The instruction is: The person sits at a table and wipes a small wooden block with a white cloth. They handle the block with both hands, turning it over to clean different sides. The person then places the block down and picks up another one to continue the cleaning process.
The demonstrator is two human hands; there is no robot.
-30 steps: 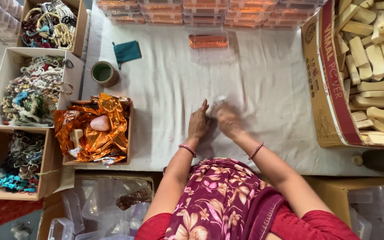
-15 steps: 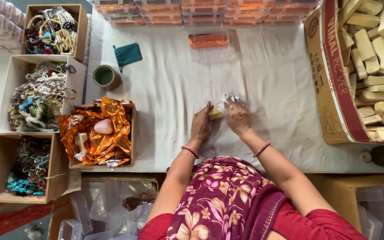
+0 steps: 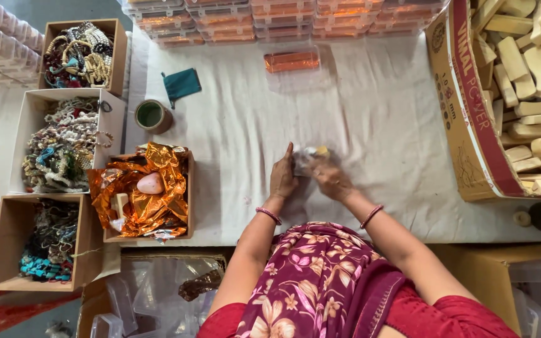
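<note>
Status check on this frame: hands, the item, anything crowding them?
Left hand and right hand both closed on a small clear-wrapped item, over the white cloth. Grip detail blurred. Nothing crowding; orange foil box sits off left.

At twelve o'clock a row of clear plastic cases (image 3: 283, 15) with orange contents is stacked along the far edge of the counter (image 3: 377, 106). One clear orange case (image 3: 292, 61) lies alone just below them. At three o'clock stands a large brown carton (image 3: 471, 125) with a red band and dark print on its wall, full of pale wooden blocks. At nine to eleven o'clock three open cardboard boxes (image 3: 32, 112) hold beads. Beside them, at eight o'clock, an open box (image 3: 186, 206) holds crumpled orange foil wrapping (image 3: 133, 188).
</note>
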